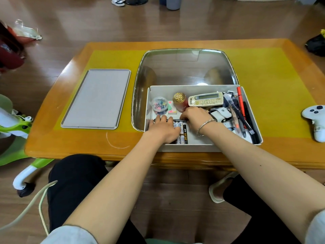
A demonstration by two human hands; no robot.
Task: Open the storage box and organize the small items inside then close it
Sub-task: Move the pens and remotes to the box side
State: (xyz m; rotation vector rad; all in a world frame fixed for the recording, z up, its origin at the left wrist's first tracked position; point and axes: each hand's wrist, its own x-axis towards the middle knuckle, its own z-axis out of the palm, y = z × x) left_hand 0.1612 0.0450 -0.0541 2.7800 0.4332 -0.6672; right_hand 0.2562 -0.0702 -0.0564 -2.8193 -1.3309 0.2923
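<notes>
Wooden table point(73, 138) with a yellow mat, and the white storage box point(193, 147) sits open at its near edge, lid point(95, 98) lying flat well to the left. Both hands are down inside: the left hand point(163, 127) rests palm-down, fingers spread, across a row of batteries point(182, 132); the right hand point(194, 116) curls beside it, though whether it grips anything I cannot tell. Farther in stand a clip jar point(159, 105), a gold-capped bottle point(180, 101) and a remote control point(205, 99); pens point(241, 113) crowd the right side.
</notes>
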